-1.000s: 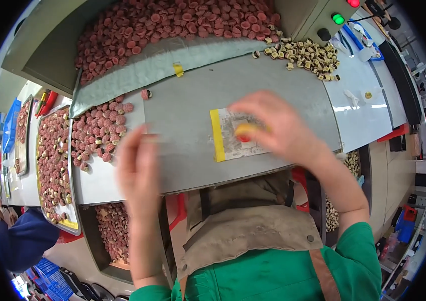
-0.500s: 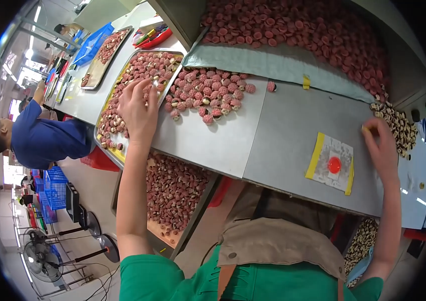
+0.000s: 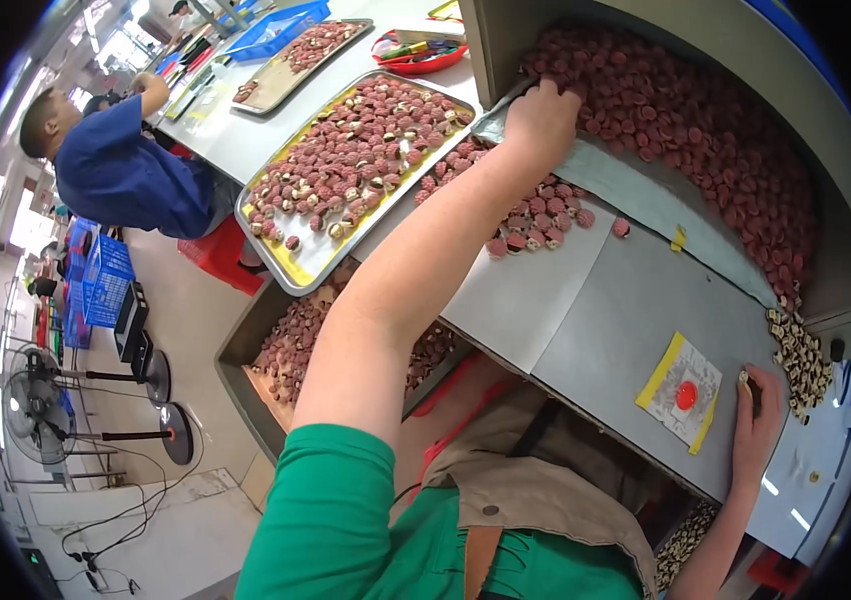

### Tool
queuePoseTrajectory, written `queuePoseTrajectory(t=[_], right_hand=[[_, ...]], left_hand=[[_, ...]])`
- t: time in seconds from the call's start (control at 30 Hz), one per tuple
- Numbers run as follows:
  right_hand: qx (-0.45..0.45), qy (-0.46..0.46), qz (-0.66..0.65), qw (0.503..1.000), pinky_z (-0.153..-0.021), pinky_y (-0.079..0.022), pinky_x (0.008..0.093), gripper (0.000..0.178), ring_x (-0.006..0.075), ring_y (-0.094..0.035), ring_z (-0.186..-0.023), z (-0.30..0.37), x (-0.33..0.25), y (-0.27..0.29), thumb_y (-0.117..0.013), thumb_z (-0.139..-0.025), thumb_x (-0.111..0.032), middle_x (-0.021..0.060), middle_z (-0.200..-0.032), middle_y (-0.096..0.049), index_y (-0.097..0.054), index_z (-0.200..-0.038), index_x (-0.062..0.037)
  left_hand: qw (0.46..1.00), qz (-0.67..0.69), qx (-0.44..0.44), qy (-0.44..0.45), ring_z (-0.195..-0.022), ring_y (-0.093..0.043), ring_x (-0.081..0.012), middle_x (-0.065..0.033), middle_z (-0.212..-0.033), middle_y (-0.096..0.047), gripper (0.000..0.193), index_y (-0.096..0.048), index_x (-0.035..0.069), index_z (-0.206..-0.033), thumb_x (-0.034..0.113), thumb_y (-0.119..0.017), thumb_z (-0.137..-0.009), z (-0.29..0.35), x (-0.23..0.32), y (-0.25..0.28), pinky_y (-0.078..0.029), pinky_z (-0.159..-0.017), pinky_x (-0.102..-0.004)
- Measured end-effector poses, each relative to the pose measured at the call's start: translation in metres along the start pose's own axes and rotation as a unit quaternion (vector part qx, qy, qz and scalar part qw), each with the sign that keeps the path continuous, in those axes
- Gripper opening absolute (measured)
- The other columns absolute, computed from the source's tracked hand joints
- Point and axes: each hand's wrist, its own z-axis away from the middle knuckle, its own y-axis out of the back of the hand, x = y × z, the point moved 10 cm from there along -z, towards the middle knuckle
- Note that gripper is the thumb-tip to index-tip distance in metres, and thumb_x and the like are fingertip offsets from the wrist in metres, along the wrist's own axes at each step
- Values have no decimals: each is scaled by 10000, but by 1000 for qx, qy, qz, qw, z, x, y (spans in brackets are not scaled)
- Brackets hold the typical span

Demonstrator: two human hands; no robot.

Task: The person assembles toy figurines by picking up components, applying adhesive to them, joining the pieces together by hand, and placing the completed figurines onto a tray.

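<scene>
My left hand (image 3: 543, 120) is at the near left edge of a heap of dark red cup-shaped shells (image 3: 665, 110), its fingers curled and bunched together. Its fingertips are hidden, so what they grip cannot be made out. On the right side of the grey table, my right hand (image 3: 760, 415) pinches a small cream-and-dark piece (image 3: 744, 378). Close by lies a pile of similar cream-and-dark pieces (image 3: 800, 365). Beneath my left forearm, bumpy pink-red balls (image 3: 545, 215) with pale parts lie on the table. A red round spot (image 3: 685, 396) sits on a yellow-taped pad between my hands.
A metal tray (image 3: 290, 275) of pink-red balls stands at the left, with a second tray (image 3: 275, 95) and a red basket (image 3: 425, 65) beyond. Below the table edge is an open drawer (image 3: 255, 400) of balls. A person in blue (image 3: 135, 165) sits at the far left.
My left hand has moved from over the ball tray, rightward and away from me, to the shell heap. My right hand stays near the cream-and-dark pile, pinching a piece. The view has turned.
</scene>
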Motion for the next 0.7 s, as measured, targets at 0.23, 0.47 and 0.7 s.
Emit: queuePoseTrajectory(t=[0.23,0.47,0.7], right_hand=[[-23,4,23,999,-875,-425,325,191,286,-549,-965,8,-6,10,-550,-874,-56,139,-1044,-556,-574,-1052,9],[-24,16,-2,1000,-841,-453,333,280,289,-577,-949,6,-5,14,-599,-841,-65,142,-1003,-590,-588,-1117,-21],[-3,52,62,997,-789,-463,359,186,306,-570,-905,7,11,23,-600,-836,-61,128,-949,-601,-611,-1018,-22]], left_hand=[[994,-78,-55,-56,-953,-617,-290,-160,-1037,-585,186,-635,86,-990,138,-545,-836,-1,26,-7,-531,-772,-376],[986,-95,23,-133,-970,-584,-319,-146,-1001,-608,212,-595,68,-1026,96,-484,-848,-5,27,-4,-504,-810,-435],[861,483,-117,107,-889,-577,-128,-56,-1053,-627,270,-613,37,-1132,176,-564,-906,77,72,23,-466,-764,-271]])
